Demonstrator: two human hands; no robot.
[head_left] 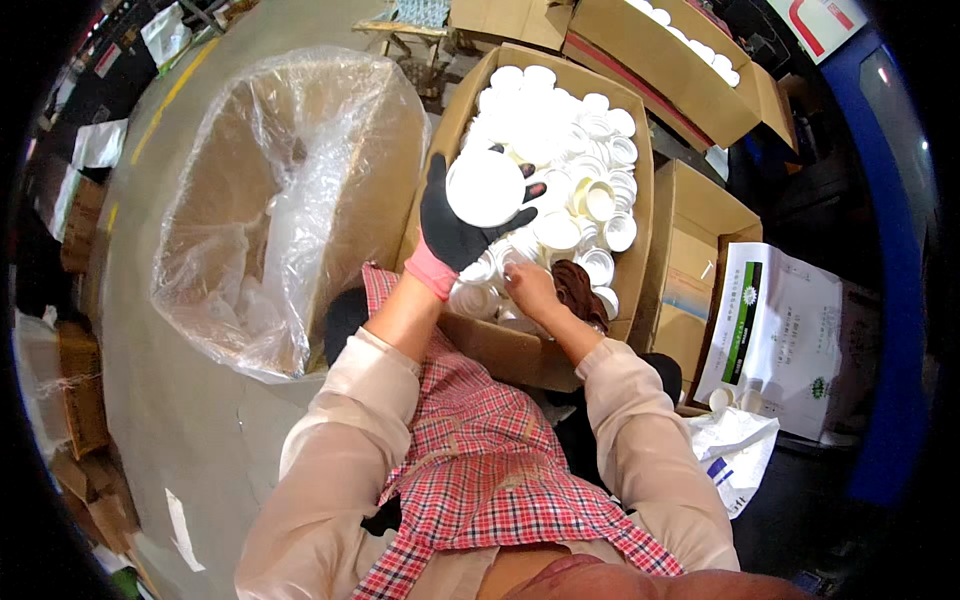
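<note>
The left hand (pixel 450 237), in a black glove with a pink cuff, held a white cap (pixel 487 188) above the near left part of the pile. Its thumb ran up the cap's left edge and its fingers spread out past the right, so the cap was cradled against the palm; that grip probably served to keep the broad face turned up to the eye.

The right hand (pixel 533 290), bare, was below and to the right of the left one, low over the near caps. Its fingers were curled in, but whether they pinched anything could not be told. A brown cloth (pixel 578 292) was bunched just beside it on the right, perhaps to be within easy reach; whether the hand had hold of it was unclear.

Beyond and beneath both hands, loose caps (pixel 540 130) filled an open box (pixel 490 350), lying at many angles, as if tipped in rather than stacked. The box stood close in front of the body, likely so that both hands could work over it without stretching.

Left of the left hand stood a carton lined with a clear bag (pixel 310 230), draped over the rim, presumably to keep the contents clean. Right of the right hand, beyond the box, was another carton (pixel 690 260).
</note>
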